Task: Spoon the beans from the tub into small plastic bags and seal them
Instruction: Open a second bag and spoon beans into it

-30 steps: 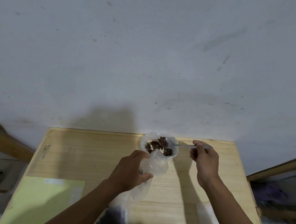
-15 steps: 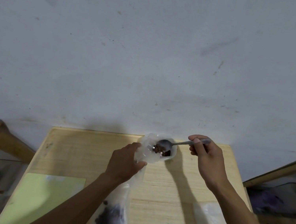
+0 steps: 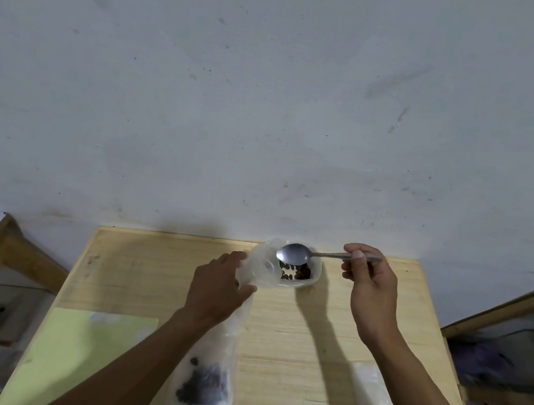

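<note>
A pale wooden worktop (image 3: 326,332) stood against a scuffed grey wall (image 3: 274,99). The left hand (image 3: 217,292) gripped a clear plastic bag (image 3: 217,361) with dark beans blurred at its bottom, its fingers partly hidden. The right hand (image 3: 369,294) pinched an empty metal spoon (image 3: 296,253) over the small white tub (image 3: 300,273) of dark beans (image 3: 296,272).

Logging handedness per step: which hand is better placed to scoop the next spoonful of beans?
Right. The right hand already grips the spoon, whose empty bowl hangs over the tub. The left hand is busy holding the bag open.
</note>
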The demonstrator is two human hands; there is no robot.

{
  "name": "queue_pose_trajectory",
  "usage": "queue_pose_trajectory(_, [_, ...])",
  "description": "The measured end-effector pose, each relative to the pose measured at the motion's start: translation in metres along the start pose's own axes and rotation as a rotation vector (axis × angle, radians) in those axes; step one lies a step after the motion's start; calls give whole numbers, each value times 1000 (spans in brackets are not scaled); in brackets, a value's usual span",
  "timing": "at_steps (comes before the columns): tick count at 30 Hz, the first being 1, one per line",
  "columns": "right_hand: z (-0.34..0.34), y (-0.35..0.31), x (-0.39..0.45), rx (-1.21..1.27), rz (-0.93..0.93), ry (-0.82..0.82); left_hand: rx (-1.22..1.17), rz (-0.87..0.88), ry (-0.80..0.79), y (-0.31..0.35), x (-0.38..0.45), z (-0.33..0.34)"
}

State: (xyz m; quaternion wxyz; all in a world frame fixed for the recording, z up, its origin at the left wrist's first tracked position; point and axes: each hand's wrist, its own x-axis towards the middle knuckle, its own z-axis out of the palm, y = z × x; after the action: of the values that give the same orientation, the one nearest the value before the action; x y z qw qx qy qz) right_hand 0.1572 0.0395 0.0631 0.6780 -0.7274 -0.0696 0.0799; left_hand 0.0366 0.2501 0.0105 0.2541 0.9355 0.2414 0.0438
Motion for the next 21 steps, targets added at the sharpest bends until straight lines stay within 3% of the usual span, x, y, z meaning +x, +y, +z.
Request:
queue_pose_trajectory(5, [-16,34,1,188,284,137,-92,-84,32,-6,-10,-4])
queue_pose_trajectory(8, [-25,65,-9,142,407,122,-166,-118,38,-7,-18,-5])
queue_pose_trajectory(15, [-30,106,-22,-63,488,28,-258,-146,37,-11,-28,0])
queue_pose_trajectory(21, [-28,113,-17,-70,559,111,-314,-135,29,-4,-31,-1])
